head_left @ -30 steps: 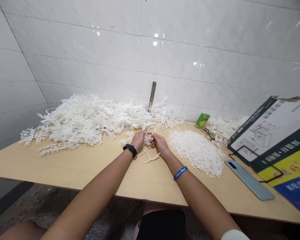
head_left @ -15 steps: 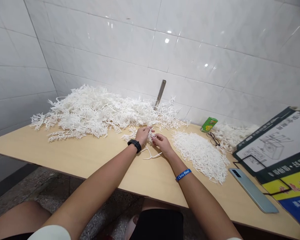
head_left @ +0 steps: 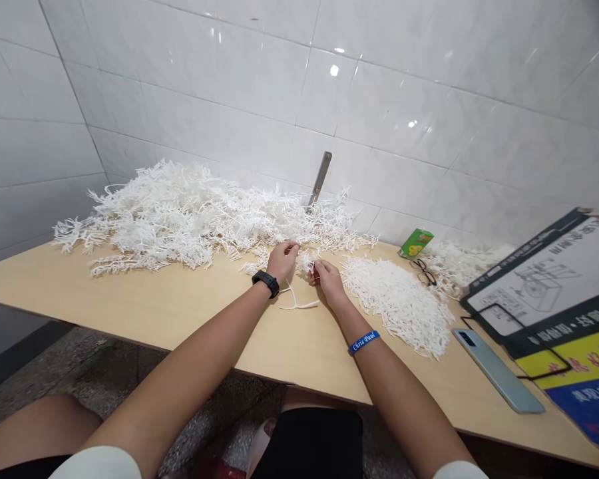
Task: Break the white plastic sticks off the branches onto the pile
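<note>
My left hand point(head_left: 283, 261), with a black watch on its wrist, is closed in a pinch; what lies between its fingertips is too small to make out. Just to the right, my right hand point(head_left: 325, 278) pinches a small white branched plastic piece point(head_left: 307, 259). A thin white forked stem point(head_left: 295, 305) lies on the wooden table point(head_left: 204, 313) below my hands. Behind them spreads a large heap of white branched pieces point(head_left: 180, 213). A flatter pile of small loose white bits point(head_left: 399, 303) sits to the right of my right hand.
A green box point(head_left: 416, 243) and dark glasses point(head_left: 423, 273) stand near the wall, beside another white heap point(head_left: 464, 263). At the right are a phone point(head_left: 499, 370) and a printed carton point(head_left: 544, 293). A metal bar point(head_left: 320, 179) leans against the tiled wall.
My hands have moved slightly apart, leaving the white piece at my right fingertips. The whole view has shifted a little, with the table contents appearing slightly higher.
</note>
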A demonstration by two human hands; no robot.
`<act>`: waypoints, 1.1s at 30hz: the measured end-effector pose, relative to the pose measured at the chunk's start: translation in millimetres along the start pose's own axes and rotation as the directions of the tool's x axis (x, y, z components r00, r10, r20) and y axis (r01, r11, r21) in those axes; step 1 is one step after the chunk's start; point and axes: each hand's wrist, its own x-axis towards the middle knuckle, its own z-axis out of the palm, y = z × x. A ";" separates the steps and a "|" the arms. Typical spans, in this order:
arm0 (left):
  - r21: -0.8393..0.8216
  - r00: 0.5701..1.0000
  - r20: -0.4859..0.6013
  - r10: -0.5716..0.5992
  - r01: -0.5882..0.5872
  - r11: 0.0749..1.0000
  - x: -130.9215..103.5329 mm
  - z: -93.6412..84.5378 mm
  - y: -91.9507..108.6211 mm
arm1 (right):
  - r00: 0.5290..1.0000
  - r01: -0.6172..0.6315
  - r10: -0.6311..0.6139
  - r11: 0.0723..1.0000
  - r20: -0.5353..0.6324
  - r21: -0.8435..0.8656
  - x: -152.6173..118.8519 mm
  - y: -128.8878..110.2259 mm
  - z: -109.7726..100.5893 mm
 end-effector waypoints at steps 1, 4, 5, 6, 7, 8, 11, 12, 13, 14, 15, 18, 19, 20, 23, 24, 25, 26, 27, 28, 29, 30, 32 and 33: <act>0.014 0.999 0.048 0.018 -0.018 1.000 -1.6 0.6 1.7 | 1.000 0.003 -0.004 1.000 -0.008 -0.007 0.4 0.1 -0.4; 0.048 0.977 0.206 0.062 -0.073 0.996 -7.7 3.8 4.8 | 1.000 0.014 -0.015 0.999 -0.020 -0.036 2.4 1.4 -1.8; 0.062 0.965 0.251 0.071 -0.089 0.994 -9.5 4.8 4.9 | 1.000 0.018 -0.020 0.999 -0.023 -0.049 3.1 2.1 -2.3; 0.079 0.955 0.285 0.077 -0.103 0.992 -10.8 5.6 4.3 | 0.999 0.023 -0.025 0.998 -0.026 -0.064 3.7 2.8 -2.8; 0.098 0.949 0.306 0.079 -0.114 0.989 -11.4 6.0 3.4 | 0.999 0.029 -0.032 0.996 -0.031 -0.083 4.2 3.6 -3.5; 0.120 0.946 0.315 0.078 -0.121 0.985 -11.5 6.1 2.1 | 0.999 0.036 -0.040 0.994 -0.037 -0.107 4.6 4.2 -4.1; 0.169 0.949 0.309 0.067 -0.124 0.978 -10.0 5.5 -1.5 | 0.996 0.065 -0.076 0.979 -0.052 -0.193 4.1 4.3 -6.3; 0.177 0.949 0.310 0.061 -0.121 0.977 -9.7 5.4 -1.9 | 0.995 0.075 -0.089 0.973 -0.055 -0.219 3.6 3.8 -7.0; 0.182 0.948 0.313 0.055 -0.117 0.976 -9.8 5.5 -1.8 | 0.993 0.085 -0.102 0.967 -0.057 -0.241 2.8 3.0 -7.7; 0.183 0.947 0.316 0.050 -0.113 0.976 -10.2 5.7 -1.1 | 0.992 0.094 -0.113 0.962 -0.059 -0.256 2.1 2.1 -8.2; 0.181 0.947 0.319 0.045 -0.108 0.977 -10.9 6.1 0.0 | 0.991 0.102 -0.123 0.959 -0.062 -0.266 1.4 1.2 -8.7; 0.158 0.947 0.320 0.028 -0.083 0.984 -13.2 6.8 4.2 | 0.988 0.116 -0.138 0.957 -0.067 -0.264 0.4 -0.2 -9.7; 0.144 0.947 0.321 0.021 -0.071 0.987 -13.5 6.7 5.2 | 0.989 0.115 -0.136 0.960 -0.065 -0.254 0.6 -0.1 -9.8; 0.129 0.947 0.322 0.015 -0.059 0.990 -13.6 6.5 6.0 | 0.990 0.111 -0.129 0.965 -0.061 -0.238 1.1 0.2 -9.8; 0.078 0.943 0.334 -0.001 -0.027 0.997 -12.3 5.3 6.7 | 0.996 0.079 -0.086 0.984 -0.035 -0.162 3.2 2.0 -9.0; 0.062 0.941 0.339 -0.006 -0.016 0.998 -11.7 5.0 6.5 | 0.997 0.067 -0.071 0.989 -0.024 -0.133 3.8 2.5 -8.6; 0.045 0.939 0.345 -0.012 -0.004 0.999 -11.1 4.8 6.1 | 0.998 0.055 -0.057 0.993 -0.015 -0.106 4.4 2.8 -8.2; 0.029 0.936 0.351 -0.020 0.010 1.000 -10.6 4.8 5.6 | 0.999 0.045 -0.046 0.996 -0.008 -0.082 4.8 3.0 -7.9; 0.013 0.934 0.356 -0.028 0.026 1.000 -10.2 4.9 4.9 | 0.999 0.037 -0.037 0.997 -0.002 -0.061 5.0 3.0 -7.7; -0.004 0.932 0.361 -0.038 0.042 0.999 -9.9 5.2 4.2 | 1.000 0.030 -0.030 0.999 0.004 -0.043 5.2 2.9 -7.5; -0.020 0.929 0.366 -0.047 0.059 0.998 -9.7 5.6 3.5 | 1.000 0.023 -0.023 0.999 0.009 -0.026 5.3 2.9 -7.4; -0.036 0.927 0.371 -0.056 0.074 0.997 -9.6 6.1 2.8 | 1.000 0.017 -0.017 1.000 0.012 -0.011 5.4 3.0 -7.5; -0.066 0.922 0.380 -0.071 0.103 0.992 -9.4 7.3 1.5 | 1.000 0.006 -0.006 1.000 0.014 0.013 5.9 3.9 -7.6; -0.079 0.920 0.385 -0.077 0.116 0.990 -9.4 7.9 1.1 | 1.000 0.002 -0.002 1.000 0.011 0.021 6.4 4.6 -7.6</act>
